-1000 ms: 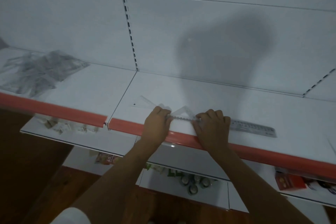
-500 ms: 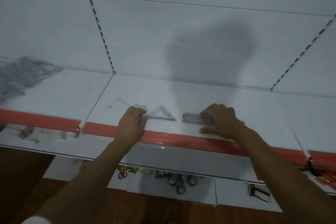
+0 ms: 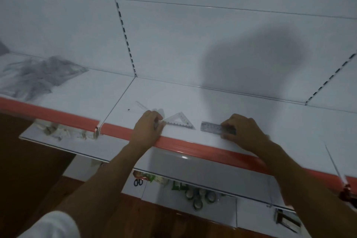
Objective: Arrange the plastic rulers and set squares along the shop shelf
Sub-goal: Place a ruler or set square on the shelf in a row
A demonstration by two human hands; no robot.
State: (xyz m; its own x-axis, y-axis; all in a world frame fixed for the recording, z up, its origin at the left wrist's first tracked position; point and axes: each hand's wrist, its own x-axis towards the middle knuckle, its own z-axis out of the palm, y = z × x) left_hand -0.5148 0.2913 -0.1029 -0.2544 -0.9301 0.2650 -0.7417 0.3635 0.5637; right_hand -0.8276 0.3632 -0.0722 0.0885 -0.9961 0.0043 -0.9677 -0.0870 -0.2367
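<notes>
Since a second ago, right hand (image 3: 244, 132) slid the ruler (image 3: 212, 127) rightward from the set square (image 3: 179, 120), fingers curled gripping it; left hand (image 3: 147, 130) pinched that set square's corner.

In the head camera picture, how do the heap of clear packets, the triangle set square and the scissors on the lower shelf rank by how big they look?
1. Heap of clear packets, clearly largest.
2. Triangle set square.
3. Scissors, smallest, though they lie on a lower shelf, so true size is unsure.
</notes>
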